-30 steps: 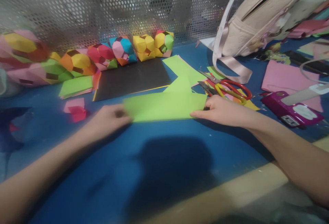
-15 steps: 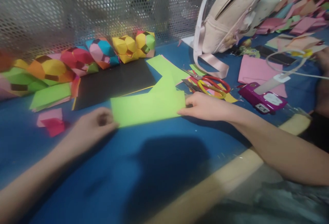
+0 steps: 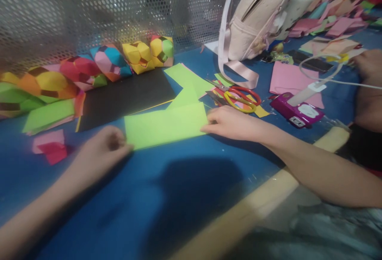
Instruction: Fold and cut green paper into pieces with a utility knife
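Note:
A folded lime-green paper strip lies lengthwise on the blue table. My left hand pinches its left end near the lower corner, fingers curled. At the strip's right end my right hand grips the edge between thumb and fingers. More green paper lies behind the strip, partly under it. Red-handled scissors and yellow-handled scissors rest on paper scraps just beyond my right hand. A black sheet is behind my left hand.
Colourful folded-paper balls line the perforated metal panel. Green papers and pink pieces lie left. To the right are a pale bag, a purple device, pink paper and another person's arm.
The view has shifted slightly, so most things appear farther left. Both hands keep their hold on the green strip, which looks slightly more tilted.

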{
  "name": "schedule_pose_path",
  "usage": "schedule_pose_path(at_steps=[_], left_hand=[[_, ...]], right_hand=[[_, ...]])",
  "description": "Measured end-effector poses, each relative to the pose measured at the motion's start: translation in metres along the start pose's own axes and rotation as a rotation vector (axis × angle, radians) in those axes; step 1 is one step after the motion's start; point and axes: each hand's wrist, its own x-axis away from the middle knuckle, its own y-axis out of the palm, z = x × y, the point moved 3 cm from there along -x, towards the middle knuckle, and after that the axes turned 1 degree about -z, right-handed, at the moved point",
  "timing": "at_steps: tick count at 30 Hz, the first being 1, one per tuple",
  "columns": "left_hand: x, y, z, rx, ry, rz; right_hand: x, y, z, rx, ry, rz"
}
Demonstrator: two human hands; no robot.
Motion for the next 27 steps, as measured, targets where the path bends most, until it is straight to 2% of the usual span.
schedule_pose_path(at_steps=[3, 9, 27], left_hand=[[0.003, 0.001, 0.003, 0.04, 0.022, -0.042], [0.009, 0.0, 0.016, -0.021, 0.073, 0.01], [0.015, 0.003, 0.021, -0.025, 0.19, 0.084]], right_hand=[[0.0, 0.001, 0.0, 0.028, -0.024, 0.004], [0.003, 0.003, -0.002, 0.111, -0.105, 0.043], [0.004, 0.006, -0.004, 0.127, -0.085, 0.066]])
